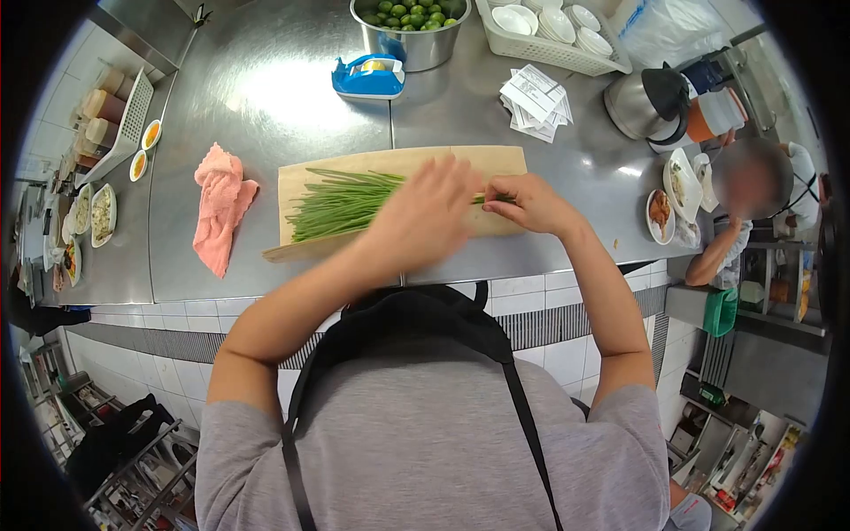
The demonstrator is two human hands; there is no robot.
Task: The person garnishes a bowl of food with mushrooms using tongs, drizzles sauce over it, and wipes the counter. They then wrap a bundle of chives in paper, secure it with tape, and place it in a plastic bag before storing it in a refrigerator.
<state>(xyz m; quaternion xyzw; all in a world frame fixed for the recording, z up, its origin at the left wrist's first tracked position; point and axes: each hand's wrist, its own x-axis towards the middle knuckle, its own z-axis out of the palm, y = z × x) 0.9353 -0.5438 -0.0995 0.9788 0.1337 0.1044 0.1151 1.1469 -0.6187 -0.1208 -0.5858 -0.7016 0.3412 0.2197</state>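
A bunch of long, thin green chives (341, 205) lies on a sheet of brown paper (482, 159), whose front edge is folded up. My left hand (425, 212) is blurred by motion above the right part of the bunch, its fingers stretched out and hiding the stems below. Close to its right, my right hand (529, 203) pinches the stem ends between thumb and fingers. How many stems it grips is hidden.
A pink cloth (223, 208) lies left of the paper. Behind are a blue tape dispenser (368, 80), a metal pot (412, 49) of limes, paper slips (536, 97) and a basket (567, 53) of white dishes. At right are a steel jug (639, 102), food bowls (660, 217) and another person.
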